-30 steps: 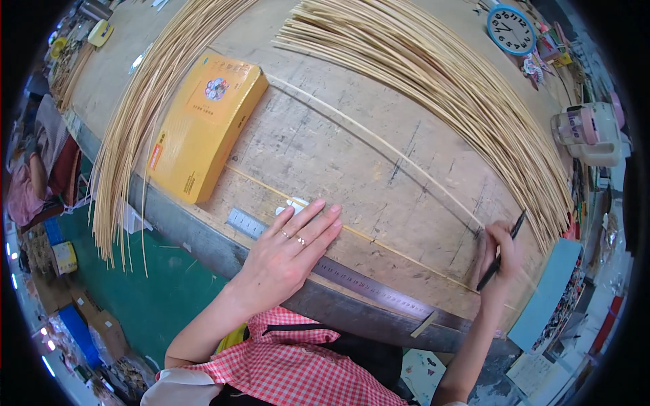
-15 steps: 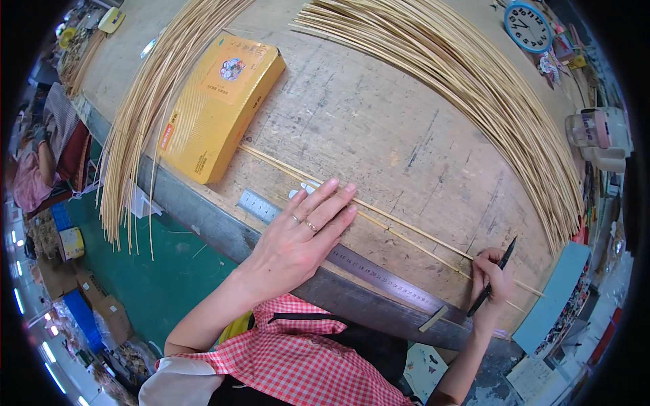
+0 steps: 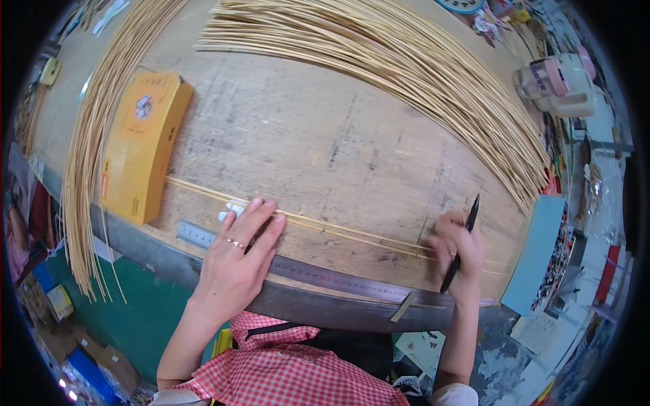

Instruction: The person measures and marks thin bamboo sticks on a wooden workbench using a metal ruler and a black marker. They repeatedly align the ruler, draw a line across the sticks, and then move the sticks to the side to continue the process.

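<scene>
We see pale straw-coloured bamboo strips, a black pen, a grey steel ruler and a gold ring. The flat box is yellow-orange, the workbench worn beige-grey. Our shirt is red-and-white check; the card light blue.
</scene>
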The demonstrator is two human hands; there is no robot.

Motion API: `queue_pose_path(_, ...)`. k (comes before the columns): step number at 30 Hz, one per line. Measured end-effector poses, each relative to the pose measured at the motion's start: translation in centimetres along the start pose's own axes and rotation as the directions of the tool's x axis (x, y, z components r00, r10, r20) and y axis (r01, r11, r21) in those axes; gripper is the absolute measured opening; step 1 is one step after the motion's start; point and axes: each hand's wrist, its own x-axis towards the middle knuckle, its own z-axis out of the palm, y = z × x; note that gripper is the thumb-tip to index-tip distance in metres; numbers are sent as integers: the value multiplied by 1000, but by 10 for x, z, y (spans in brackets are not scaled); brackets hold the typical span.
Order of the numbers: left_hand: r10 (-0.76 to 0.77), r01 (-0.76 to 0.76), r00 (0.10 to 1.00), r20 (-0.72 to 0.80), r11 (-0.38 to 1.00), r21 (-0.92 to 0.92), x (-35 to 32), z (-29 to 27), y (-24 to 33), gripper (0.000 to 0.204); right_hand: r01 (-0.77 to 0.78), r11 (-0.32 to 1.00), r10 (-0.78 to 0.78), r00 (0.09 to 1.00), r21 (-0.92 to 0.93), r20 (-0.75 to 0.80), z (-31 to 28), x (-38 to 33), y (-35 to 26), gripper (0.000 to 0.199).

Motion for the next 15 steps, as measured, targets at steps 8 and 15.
queue_pose_path(8, 3, -3, 1000, 1, 999, 33, -1, 0, 1, 55, 214, 921, -288, 937, -325, -200, 6, 135, 32, 27)
queue_pose_path(15, -7, 7, 1000, 13, 1000, 8, 0, -2, 1, 55, 235, 895, -298, 948, -380, -116, 35, 133, 32, 34)
